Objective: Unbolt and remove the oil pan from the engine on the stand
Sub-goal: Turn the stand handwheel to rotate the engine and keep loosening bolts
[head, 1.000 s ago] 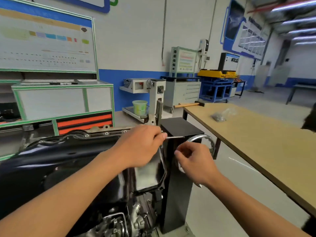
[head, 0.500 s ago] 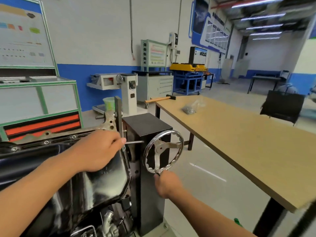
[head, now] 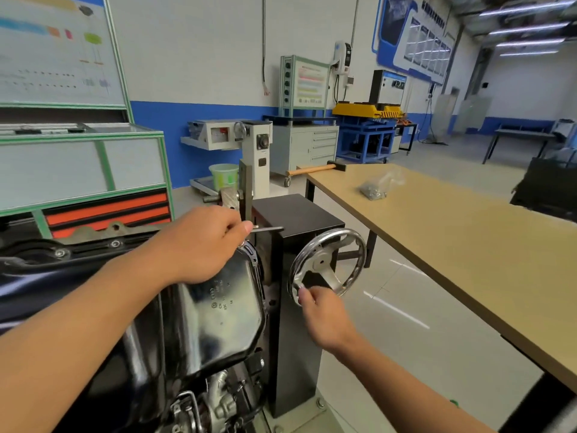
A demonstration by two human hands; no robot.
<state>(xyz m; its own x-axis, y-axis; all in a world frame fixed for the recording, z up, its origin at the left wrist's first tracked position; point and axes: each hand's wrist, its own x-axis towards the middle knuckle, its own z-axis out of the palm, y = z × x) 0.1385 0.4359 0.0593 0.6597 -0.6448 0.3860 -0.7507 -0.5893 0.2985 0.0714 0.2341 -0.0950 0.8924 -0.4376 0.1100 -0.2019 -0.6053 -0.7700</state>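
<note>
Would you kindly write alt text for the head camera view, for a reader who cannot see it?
A person's left hand grips a slim metal tool at the rim of a black oil pan, while the right hand holds the chrome handwheel of the black engine stand. A wooden workbench stands to the right.

Glossy black stamped oil pan (head: 215,314), bolted to the engine (head: 199,407), tilted over toward the near right, bolt heads (head: 115,244) seated along its far flange. Covered at the far right corner by the left hand (head: 199,245) pinching a thin metal rod (head: 270,228). Mounted on a black column stand (head: 296,354) with a chrome handwheel (head: 321,263), gripped low on the rim by the right hand (head: 324,317).
</note>
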